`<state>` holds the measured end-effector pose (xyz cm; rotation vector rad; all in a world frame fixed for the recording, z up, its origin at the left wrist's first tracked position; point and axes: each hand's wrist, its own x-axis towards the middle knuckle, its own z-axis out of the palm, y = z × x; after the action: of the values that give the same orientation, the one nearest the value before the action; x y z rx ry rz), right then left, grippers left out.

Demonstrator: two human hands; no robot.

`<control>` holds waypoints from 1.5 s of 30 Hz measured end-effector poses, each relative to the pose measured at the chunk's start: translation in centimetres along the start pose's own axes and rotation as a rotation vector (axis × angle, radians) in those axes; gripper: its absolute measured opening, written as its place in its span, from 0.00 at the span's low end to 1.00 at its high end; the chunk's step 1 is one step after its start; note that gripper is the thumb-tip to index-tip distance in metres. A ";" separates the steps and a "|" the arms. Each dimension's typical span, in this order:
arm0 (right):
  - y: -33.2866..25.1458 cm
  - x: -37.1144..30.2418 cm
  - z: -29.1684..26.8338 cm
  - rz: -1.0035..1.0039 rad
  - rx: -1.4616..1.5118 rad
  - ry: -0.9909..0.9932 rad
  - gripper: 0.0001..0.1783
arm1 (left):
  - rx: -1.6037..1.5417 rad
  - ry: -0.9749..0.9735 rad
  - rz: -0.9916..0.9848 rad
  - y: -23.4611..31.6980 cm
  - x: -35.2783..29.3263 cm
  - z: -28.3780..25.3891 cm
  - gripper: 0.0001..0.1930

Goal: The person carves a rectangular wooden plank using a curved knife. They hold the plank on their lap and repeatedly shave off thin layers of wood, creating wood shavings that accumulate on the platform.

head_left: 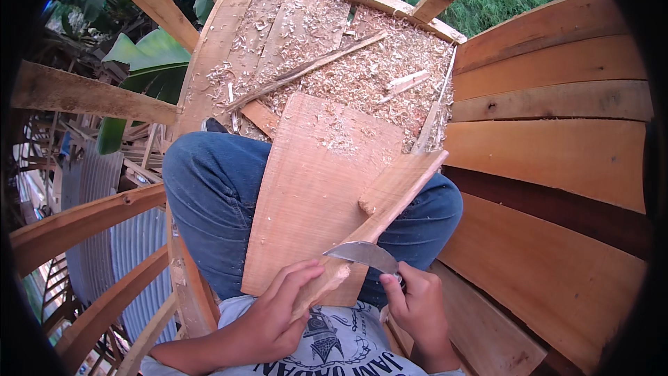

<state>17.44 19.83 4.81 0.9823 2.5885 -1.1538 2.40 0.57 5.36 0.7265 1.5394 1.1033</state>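
Note:
A long piece of wood slants from my lap up to the right. My left hand is wrapped round its near end. In my right hand is a curved knife, its handle mostly hidden by the fingers. The blade lies across the piece of wood, just ahead of my left hand; a pale, freshly cut patch shows beside it. Under the piece, a wide flat board rests across my thighs, with some shavings on its far part. A small wood block juts out where the long piece crosses the board.
Wood shavings cover the plank floor ahead, with a long stick and small offcuts among them. A plank wall rises close on my right. Wooden rails run along the left, with corrugated metal sheets beyond.

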 end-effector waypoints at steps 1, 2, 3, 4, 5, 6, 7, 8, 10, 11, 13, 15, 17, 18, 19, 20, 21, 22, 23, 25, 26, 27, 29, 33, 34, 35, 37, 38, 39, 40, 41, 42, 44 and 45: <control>0.2 0.2 0.1 -0.011 -0.041 0.038 0.19 | 0.001 -0.006 -0.004 0.0 0.1 0.0 0.30; 0.3 0.8 -0.2 -0.003 -0.086 0.064 0.19 | 0.002 -0.003 -0.008 0.0 0.0 -0.1 0.30; 0.6 1.4 -0.7 0.006 -0.131 0.091 0.20 | 0.003 -0.001 -0.012 0.1 -0.1 -0.1 0.30; 0.7 1.7 -1.0 0.016 -0.176 0.119 0.20 | 0.003 0.001 -0.015 0.1 -0.1 -0.2 0.30; 1.0 1.7 -1.0 -0.032 -0.221 0.154 0.21 | 0.003 0.003 -0.014 0.2 0.0 -0.2 0.30; 1.9 2.1 -1.0 0.043 -0.198 0.255 0.21 | 0.002 0.001 -0.008 0.2 0.1 -0.2 0.30; 3.3 2.6 -1.0 0.118 -0.174 0.356 0.21 | 0.001 -0.002 -0.008 0.2 0.1 -0.2 0.30; 4.3 3.0 -1.4 0.188 -0.148 0.450 0.21 | -0.002 0.001 -0.013 0.2 -0.2 -0.1 0.30; 5.6 3.3 -3.0 0.263 -0.155 0.436 0.20 | -0.017 0.008 -0.012 0.0 -0.3 -0.1 0.30; 6.0 3.2 -3.2 0.310 -0.151 0.426 0.20 | -0.020 0.001 -0.017 0.0 -0.2 -0.3 0.30; 5.8 2.3 -2.2 0.196 0.033 0.371 0.18 | -0.026 0.003 -0.025 0.0 -0.1 -0.2 0.29; 3.2 1.5 -0.9 0.111 0.113 0.268 0.15 | -0.021 0.000 -0.025 -0.1 0.2 -0.2 0.29; 1.3 1.1 1.1 -0.139 0.155 0.184 0.12 | -0.040 -0.001 -0.086 0.0 0.1 -0.1 0.29; 0.7 0.9 1.9 -0.217 0.195 0.108 0.14 | -0.050 0.010 -0.119 0.1 -0.1 -0.1 0.29; 0.8 0.9 2.6 -0.216 0.210 0.109 0.14 | -0.030 0.007 -0.076 0.1 -0.2 -0.2 0.30; 1.0 1.0 3.2 -0.216 0.228 0.111 0.14 | -0.006 0.005 -0.035 0.0 0.0 -0.4 0.30; 1.2 1.4 2.9 -0.195 0.171 0.141 0.15 | 0.018 0.003 0.006 -0.1 0.0 -0.6 0.30; 1.6 1.7 2.3 -0.173 0.114 0.171 0.15 | 0.010 -0.004 -0.008 -0.2 0.1 -0.6 0.31; 1.9 1.7 1.7 -0.186 0.102 0.182 0.13 | 0.000 -0.012 -0.021 -0.1 0.2 -0.6 0.31; 0.9 1.4 0.6 -0.202 0.116 0.119 0.11 | -0.010 -0.015 -0.046 -0.1 0.2 -0.6 0.31; 0.6 1.1 0.1 -0.206 0.117 0.090 0.11 | -0.014 -0.015 -0.051 0.0 0.2 -0.5 0.31; 0.6 0.8 0.2 -0.261 0.163 0.022 0.12 | -0.017 -0.015 -0.057 0.0 0.3 -0.5 0.31; 0.3 0.5 0.0 -0.330 0.127 -0.090 0.16 | -0.035 -0.004 -0.071 -0.2 0.0 -0.3 0.31; 1.8 1.5 0.0 -0.230 0.063 0.008 0.17 | -0.002 -0.022 -0.021 -0.1 0.1 -0.7 0.32; 1.9 1.3 0.1 -0.211 0.079 0.026 0.17 | 0.000 -0.028 -0.019 -0.1 0.2 -0.7 0.32; 2.0 0.8 0.3 -0.195 0.094 0.042 0.17 | 0.001 -0.033 -0.018 -0.1 0.2 -0.7 0.32; 2.1 0.3 1.0 -0.304 0.105 0.047 0.18 | -0.019 -0.031 -0.033 -0.1 0.3 -0.6 0.32; 2.2 0.3 1.1 -0.305 0.085 0.039 0.18 | -0.045 -0.022 -0.049 -0.2 0.1 -0.4 0.31; 2.3 0.5 1.1 -0.305 0.065 0.031 0.18 | -0.070 -0.013 -0.064 -0.2 -0.2 -0.3 0.31; 2.2 0.7 1.0 -0.307 0.044 0.023 0.18 | -0.049 -0.007 -0.055 -0.2 -0.3 -0.4 0.31; 1.9 1.7 -0.2 -0.221 -0.002 -0.019 0.18 | -0.027 -0.007 -0.043 0.0 -0.1 -0.4 0.31; 2.0 1.6 0.1 -0.234 0.016 -0.003 0.17 | -0.006 -0.005 -0.032 0.0 0.0 -0.5 0.31; 2.1 1.3 1.3 -0.263 0.058 0.035 0.17 | -0.021 -0.022 -0.030 -0.3 0.1 -0.6 0.32; 1.7 0.8 1.5 -0.249 0.030 0.037 0.16 | -0.024 -0.032 -0.029 -0.4 0.2 -0.8 0.32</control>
<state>17.66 19.97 2.43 0.7066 2.7930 -1.2441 1.59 0.38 4.90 0.7005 1.5031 1.0825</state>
